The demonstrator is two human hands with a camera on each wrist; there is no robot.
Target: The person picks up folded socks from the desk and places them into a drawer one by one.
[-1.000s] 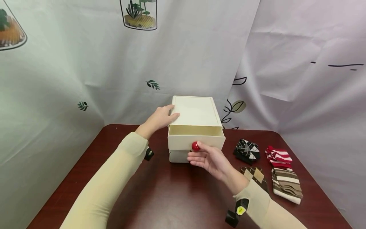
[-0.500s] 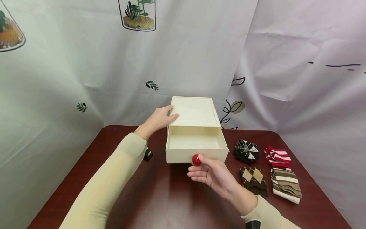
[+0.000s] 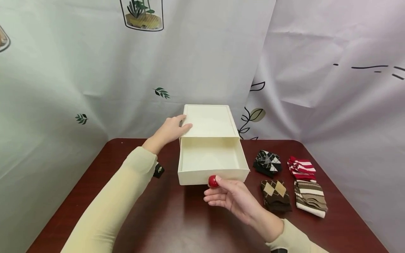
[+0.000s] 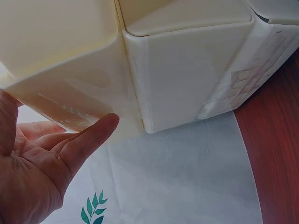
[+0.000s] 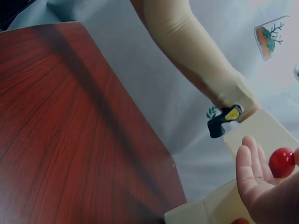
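Observation:
A white drawer box (image 3: 209,119) stands at the back of the table, its upper drawer (image 3: 193,177) pulled far out with nothing seen inside. My left hand (image 3: 169,130) rests on the box's left top edge, thumb on top; the left wrist view shows the thumb and fingers spread against its white side (image 4: 84,93). At the drawer front, my right hand (image 3: 237,202) pinches the round red knob (image 3: 213,181) with thumb and index finger, while the other fingers lie extended below it. The lower part of the box is hidden under the drawer.
Folded socks lie to the right: black-and-white argyle (image 3: 267,162), brown argyle (image 3: 275,196), red-and-white striped (image 3: 301,168) and brown-and-white striped (image 3: 310,197). A pale printed curtain (image 3: 205,63) hangs behind the dark red table (image 3: 152,218).
The right hand has drawn the upper drawer out toward me by its knob, exposing the inside. The left hand stays on the box. The head view has shifted slightly.

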